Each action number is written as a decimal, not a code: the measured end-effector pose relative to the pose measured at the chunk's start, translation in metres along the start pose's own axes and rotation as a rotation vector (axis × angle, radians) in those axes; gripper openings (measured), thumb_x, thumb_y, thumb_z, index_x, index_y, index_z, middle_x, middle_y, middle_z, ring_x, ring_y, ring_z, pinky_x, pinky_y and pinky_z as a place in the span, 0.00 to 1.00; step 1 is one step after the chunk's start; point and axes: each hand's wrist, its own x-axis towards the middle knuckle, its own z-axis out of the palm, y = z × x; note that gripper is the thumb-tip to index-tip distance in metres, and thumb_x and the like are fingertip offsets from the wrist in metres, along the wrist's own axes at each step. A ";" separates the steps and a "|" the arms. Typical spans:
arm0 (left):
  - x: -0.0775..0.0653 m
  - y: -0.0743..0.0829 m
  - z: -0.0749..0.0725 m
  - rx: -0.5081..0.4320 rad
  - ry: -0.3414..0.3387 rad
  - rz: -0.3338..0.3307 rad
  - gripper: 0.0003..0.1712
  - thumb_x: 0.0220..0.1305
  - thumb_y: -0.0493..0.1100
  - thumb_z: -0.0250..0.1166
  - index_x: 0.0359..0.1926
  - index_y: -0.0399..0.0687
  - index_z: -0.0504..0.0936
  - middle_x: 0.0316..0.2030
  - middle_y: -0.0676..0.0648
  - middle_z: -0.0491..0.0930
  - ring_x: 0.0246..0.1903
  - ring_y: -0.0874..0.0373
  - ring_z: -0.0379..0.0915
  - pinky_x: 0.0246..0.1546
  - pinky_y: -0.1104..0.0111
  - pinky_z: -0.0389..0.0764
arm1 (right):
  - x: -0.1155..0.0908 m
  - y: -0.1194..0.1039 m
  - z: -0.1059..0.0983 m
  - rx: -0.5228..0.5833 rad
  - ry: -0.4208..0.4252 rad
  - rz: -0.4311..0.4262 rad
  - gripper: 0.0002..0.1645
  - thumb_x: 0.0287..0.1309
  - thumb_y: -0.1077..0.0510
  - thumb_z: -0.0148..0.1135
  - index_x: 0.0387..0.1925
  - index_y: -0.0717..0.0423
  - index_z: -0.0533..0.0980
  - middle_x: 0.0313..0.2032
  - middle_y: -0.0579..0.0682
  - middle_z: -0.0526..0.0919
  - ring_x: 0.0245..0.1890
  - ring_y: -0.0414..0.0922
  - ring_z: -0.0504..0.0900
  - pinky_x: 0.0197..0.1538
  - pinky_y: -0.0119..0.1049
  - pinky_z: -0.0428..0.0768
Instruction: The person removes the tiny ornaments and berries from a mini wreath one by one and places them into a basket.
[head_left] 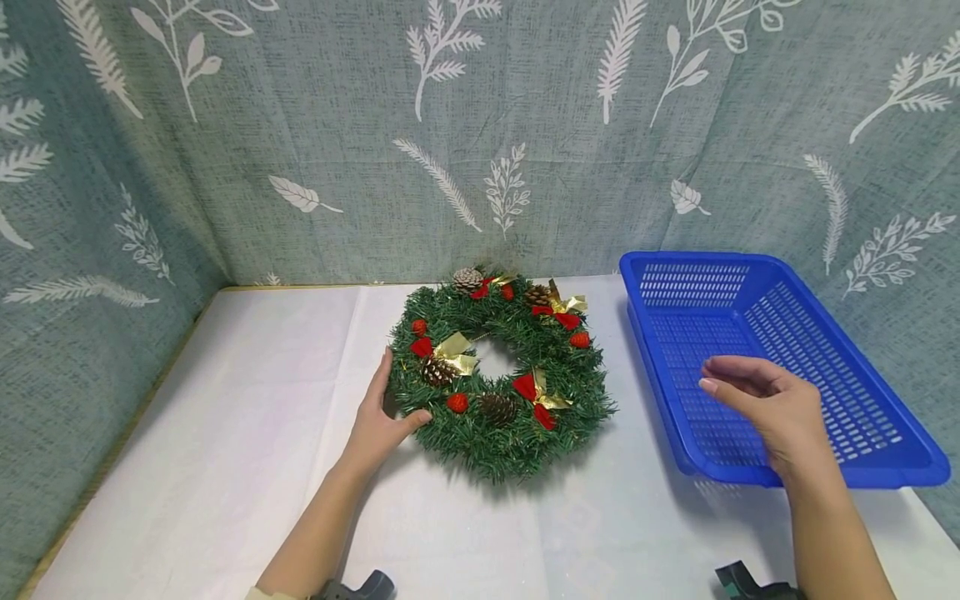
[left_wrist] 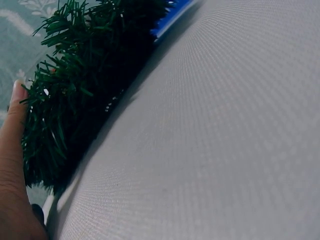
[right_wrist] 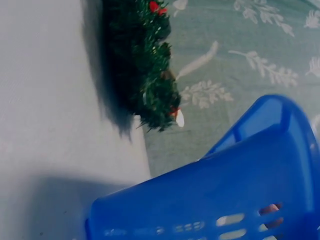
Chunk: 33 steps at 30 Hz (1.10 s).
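Observation:
A green Christmas wreath [head_left: 487,450] with pine cones, red berries and red and gold bows lies on the white-covered table. My left hand [head_left: 382,425] holds its left edge, the thumb over the top and the fingers along the outer side. In the left wrist view, the thumb [left_wrist: 14,125] runs beside the green needles of the wreath [left_wrist: 75,95]. My right hand [head_left: 780,408] hovers over the near part of a blue plastic basket [head_left: 660,400], its fingers loosely bent with nothing between them. Skin shows through slots of the basket [right_wrist: 200,185] in the right wrist view.
A blue-green curtain [head_left: 337,125] with white leaf prints hangs behind the table and down both sides. The basket, with slotted walls, stands at the right, a short way from the wreath. White cloth [head_left: 247,433] covers the table.

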 end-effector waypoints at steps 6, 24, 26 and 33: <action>0.000 -0.002 0.000 -0.004 -0.002 -0.002 0.64 0.46 0.65 0.71 0.75 0.65 0.38 0.75 0.48 0.38 0.73 0.44 0.32 0.68 0.42 0.43 | -0.005 -0.011 0.009 0.017 -0.002 -0.023 0.18 0.49 0.68 0.70 0.45 0.58 0.82 0.37 0.39 0.86 0.37 0.33 0.85 0.42 0.19 0.79; 0.000 -0.002 0.000 0.004 -0.003 -0.006 0.65 0.46 0.66 0.70 0.75 0.62 0.37 0.75 0.48 0.37 0.73 0.44 0.32 0.68 0.42 0.45 | -0.012 -0.032 0.047 0.029 -0.044 -0.108 0.21 0.49 0.71 0.68 0.47 0.63 0.80 0.40 0.42 0.86 0.42 0.36 0.84 0.44 0.24 0.80; 0.000 -0.001 0.000 -0.001 -0.002 -0.002 0.65 0.46 0.66 0.70 0.75 0.62 0.37 0.75 0.48 0.37 0.73 0.44 0.32 0.68 0.42 0.45 | -0.012 -0.033 0.051 0.036 -0.058 -0.123 0.21 0.49 0.71 0.68 0.47 0.63 0.80 0.40 0.43 0.86 0.43 0.37 0.84 0.44 0.25 0.80; 0.000 0.000 -0.001 0.001 -0.004 0.001 0.65 0.47 0.65 0.71 0.75 0.63 0.37 0.75 0.48 0.37 0.73 0.44 0.31 0.68 0.42 0.44 | -0.013 -0.036 0.068 0.010 -0.080 -0.154 0.21 0.48 0.71 0.68 0.47 0.66 0.79 0.41 0.43 0.86 0.44 0.37 0.84 0.45 0.26 0.80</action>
